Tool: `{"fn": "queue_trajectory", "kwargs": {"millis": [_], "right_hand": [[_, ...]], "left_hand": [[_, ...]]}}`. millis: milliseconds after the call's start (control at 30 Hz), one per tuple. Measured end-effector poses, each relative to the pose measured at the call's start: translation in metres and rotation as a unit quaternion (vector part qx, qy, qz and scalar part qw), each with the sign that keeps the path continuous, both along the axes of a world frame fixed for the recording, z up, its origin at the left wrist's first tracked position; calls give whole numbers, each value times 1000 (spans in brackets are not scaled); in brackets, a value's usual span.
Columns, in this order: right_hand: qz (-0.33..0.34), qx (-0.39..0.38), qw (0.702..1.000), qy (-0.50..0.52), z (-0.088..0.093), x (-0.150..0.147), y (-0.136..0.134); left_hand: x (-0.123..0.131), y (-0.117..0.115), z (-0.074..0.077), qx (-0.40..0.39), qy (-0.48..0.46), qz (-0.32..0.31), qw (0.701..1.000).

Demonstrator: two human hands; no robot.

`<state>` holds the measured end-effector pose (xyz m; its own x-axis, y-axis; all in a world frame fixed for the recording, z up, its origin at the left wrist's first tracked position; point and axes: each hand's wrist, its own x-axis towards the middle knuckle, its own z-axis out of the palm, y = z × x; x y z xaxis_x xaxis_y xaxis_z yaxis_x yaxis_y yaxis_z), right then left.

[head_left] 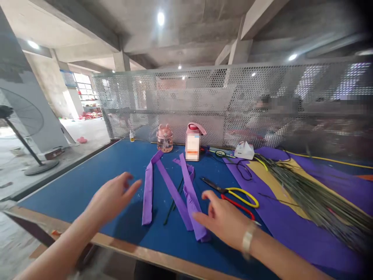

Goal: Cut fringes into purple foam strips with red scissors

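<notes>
My left hand (pixel 112 196) is over the left half of the blue table, slightly blurred, its fingers apart and holding nothing. To its right lies a folded purple strip (pixel 148 190), bent at the top, with one arm slanting toward me. My right hand (pixel 225 217) is beside a crumpled purple strip (pixel 190 198); its thumb overlaps that strip's edge in view, the fingers loosely bent with a gap to the thumb. Whether the thumb touches the strip I cannot tell. Thin dark green stems (pixel 169 214) lie partly under the strips. Scissors (pixel 224 190) with yellow and red handles lie just beyond my right hand.
Purple sheets (pixel 291 237), a tan sheet (pixel 266 177) and a bundle of green stems (pixel 317 194) cover the right side. Toward the back stand a pink jar (pixel 164 138), a pink bottle (pixel 192 130), a small glue bottle (pixel 131 136) and a white tissue pack (pixel 244 151), before a perforated metal panel (pixel 192 97).
</notes>
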<state>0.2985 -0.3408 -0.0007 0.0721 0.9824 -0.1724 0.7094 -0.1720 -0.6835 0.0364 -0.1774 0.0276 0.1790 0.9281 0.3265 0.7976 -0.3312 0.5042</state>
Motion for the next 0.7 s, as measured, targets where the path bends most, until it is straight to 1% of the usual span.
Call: {"fn": "queue_trajectory", "kwargs": {"millis": [33,67,100,133,167,200,233,300,333,400,467,500,533,567,600,633,667,700], "right_hand": [[-28,15,999,-18,3,-6,17],[-67,22,995,-76,4,-11,33],[-73,29,992,-97,5,-13,47],[-85,37,993,-68,5,-14,57],[-103,36,994,-4,5,-11,65],[-120,31,989,82,4,-6,70],[-143,27,974,176,4,1,72],[-187,14,924,333,4,15,71],[-201,7,900,386,5,20,69],[-202,-13,865,459,7,23,65],[-165,-40,840,515,10,17,65],[-140,-49,831,536,11,12,66],[-114,-55,826,549,11,6,68],[-93,-59,826,552,10,1,71],[-84,-66,832,544,10,-4,74],[-81,-71,845,524,8,-7,77],[-84,-74,864,491,7,-10,80],[-86,-71,888,446,5,-11,83]], "left_hand": [[9,8,0,-21,31,-3,999],[20,17,-1,-81,112,-4,990],[32,27,-2,-127,163,-27,978],[43,36,-4,-150,178,-55,971],[52,45,-6,-158,175,-66,970],[59,52,-8,-163,168,-72,970],[64,57,-10,-170,153,-78,970],[69,62,-13,-200,123,-88,968],[70,62,-14,-222,111,-97,964],[76,60,-17,-276,77,-113,951],[85,56,-21,-316,40,-114,941],[90,53,-23,-312,35,-111,943],[95,51,-24,-289,45,-108,950],[99,48,-24,-251,73,-104,960],[103,45,-23,-203,112,-97,968],[105,43,-22,-154,146,-88,973],[108,40,-19,-110,165,-78,977],[109,38,-15,-74,162,-70,981]]}}
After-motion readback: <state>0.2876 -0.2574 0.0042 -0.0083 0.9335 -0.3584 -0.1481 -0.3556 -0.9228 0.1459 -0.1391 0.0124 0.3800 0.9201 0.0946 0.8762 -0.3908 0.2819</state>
